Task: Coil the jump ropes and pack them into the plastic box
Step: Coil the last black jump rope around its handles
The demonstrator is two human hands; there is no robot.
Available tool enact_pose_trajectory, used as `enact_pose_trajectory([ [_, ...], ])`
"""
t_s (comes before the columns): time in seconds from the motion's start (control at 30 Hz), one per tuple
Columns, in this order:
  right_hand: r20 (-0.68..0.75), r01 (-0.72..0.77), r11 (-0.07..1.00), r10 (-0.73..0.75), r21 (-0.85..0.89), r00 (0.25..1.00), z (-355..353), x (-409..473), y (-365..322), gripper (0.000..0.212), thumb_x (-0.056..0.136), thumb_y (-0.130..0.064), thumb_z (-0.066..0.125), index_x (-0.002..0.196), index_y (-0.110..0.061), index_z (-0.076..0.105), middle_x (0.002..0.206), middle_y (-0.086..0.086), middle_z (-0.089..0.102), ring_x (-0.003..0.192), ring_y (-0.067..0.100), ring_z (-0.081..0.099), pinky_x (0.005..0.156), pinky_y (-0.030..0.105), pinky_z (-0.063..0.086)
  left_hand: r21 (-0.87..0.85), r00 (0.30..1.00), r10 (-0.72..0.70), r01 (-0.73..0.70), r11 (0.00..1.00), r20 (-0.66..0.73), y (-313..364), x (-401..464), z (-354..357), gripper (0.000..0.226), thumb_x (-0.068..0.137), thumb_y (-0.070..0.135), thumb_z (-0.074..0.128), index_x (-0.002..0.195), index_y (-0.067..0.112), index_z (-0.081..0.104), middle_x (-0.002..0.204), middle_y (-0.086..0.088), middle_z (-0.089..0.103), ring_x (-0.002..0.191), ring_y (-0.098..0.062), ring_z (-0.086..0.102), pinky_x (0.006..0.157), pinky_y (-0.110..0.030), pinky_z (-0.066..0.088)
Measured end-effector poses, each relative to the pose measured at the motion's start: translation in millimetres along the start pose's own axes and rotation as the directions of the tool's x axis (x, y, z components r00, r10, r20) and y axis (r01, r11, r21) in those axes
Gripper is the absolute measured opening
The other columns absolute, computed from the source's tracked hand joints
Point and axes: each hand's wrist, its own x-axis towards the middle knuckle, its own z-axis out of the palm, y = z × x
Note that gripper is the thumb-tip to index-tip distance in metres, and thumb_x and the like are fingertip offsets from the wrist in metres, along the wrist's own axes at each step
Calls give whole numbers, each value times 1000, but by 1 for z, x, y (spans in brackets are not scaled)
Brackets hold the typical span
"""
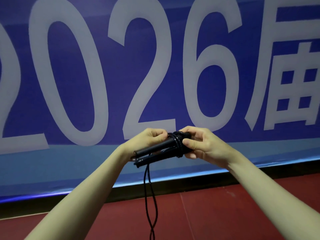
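Note:
A black jump rope (156, 150) is held at chest height between both hands, its two dark handles lying side by side and pointing down-left. Several turns of cord are wrapped around the handles near their right end. My left hand (150, 138) grips the bundle from the left, fingers curled over the cord. On the right end, my right hand (201, 142) pinches the wrapped part with thumb and fingers. A doubled length of cord (151, 196) hangs down from the bundle and leaves the bottom of the view. No plastic box is in view.
A large blue banner (121, 66) with big white figures fills the wall ahead. Below it runs a dark baseboard (173, 185), then a red floor (216, 213) with a thin seam line.

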Motion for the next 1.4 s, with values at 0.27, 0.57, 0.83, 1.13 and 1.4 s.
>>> enact_pose_trajectory([
  [0.27,-306,134,963,-58,235,950,-1,7,9,34,83,-17,59,112,2,58,82,11,65,51,14,45,44,17,34,-482,956,-185,55,874,-227,-4,14,57,33,103,12,30,71,19,35,54,7,29,44,-5,21,41,-16,15],
  [0.57,-632,189,966,-37,175,774,-13,9,6,16,98,-2,50,112,3,57,90,14,62,52,12,50,43,17,37,-272,913,-230,140,952,-336,-1,-1,101,37,104,31,35,75,13,48,50,10,30,44,-8,25,43,-19,22],
  [0.83,-647,-9,977,-135,-214,750,-23,4,23,10,95,-6,57,102,-14,59,98,11,64,53,16,51,55,24,49,599,917,107,159,785,-384,5,-13,94,30,102,33,38,94,9,53,73,-10,56,69,-36,52,63,-44,44],
  [1.13,-458,-75,855,-199,-514,867,-11,-21,37,18,92,-10,62,100,-26,55,85,1,64,56,15,54,66,45,52,804,947,189,103,586,-259,25,-24,76,22,102,30,40,112,19,56,103,0,63,89,-30,57,67,-41,47],
  [1.4,-251,-48,887,-77,-459,965,3,-32,30,16,94,-9,60,103,-21,56,86,-4,61,58,11,52,60,30,47,811,933,253,64,582,-255,33,-16,44,20,87,39,64,88,19,62,84,5,64,78,-22,56,59,-31,36],
])
